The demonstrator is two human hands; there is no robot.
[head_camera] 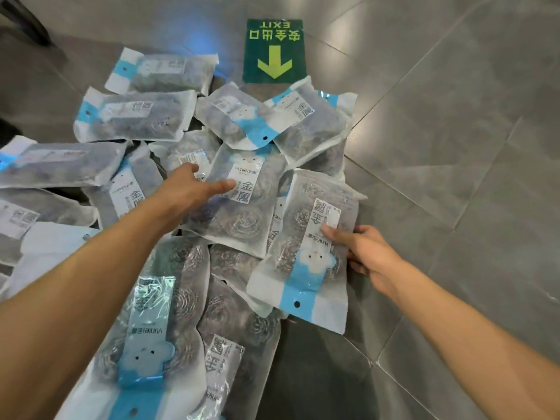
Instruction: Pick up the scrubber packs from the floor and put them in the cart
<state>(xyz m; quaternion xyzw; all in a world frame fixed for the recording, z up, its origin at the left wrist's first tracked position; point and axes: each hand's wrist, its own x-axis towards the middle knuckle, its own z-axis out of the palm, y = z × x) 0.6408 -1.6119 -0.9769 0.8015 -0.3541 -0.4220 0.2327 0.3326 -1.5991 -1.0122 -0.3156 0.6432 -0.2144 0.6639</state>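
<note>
Several scrubber packs, clear bags of metal scouring balls with blue and white headers, lie in a loose heap on the grey tiled floor. My left hand (194,189) reaches into the middle of the heap, its thumb lying on one pack (239,207) and its fingers slipping under that pack's left edge. My right hand (363,253) grips the right side of another pack (309,253), thumb on its white label and fingers beneath it. No cart is in view.
A green exit sticker (274,51) with a yellow arrow is stuck to the floor behind the heap. Bare grey tiles (454,147) stretch to the right. Something dark (24,16) stands at the far left top corner.
</note>
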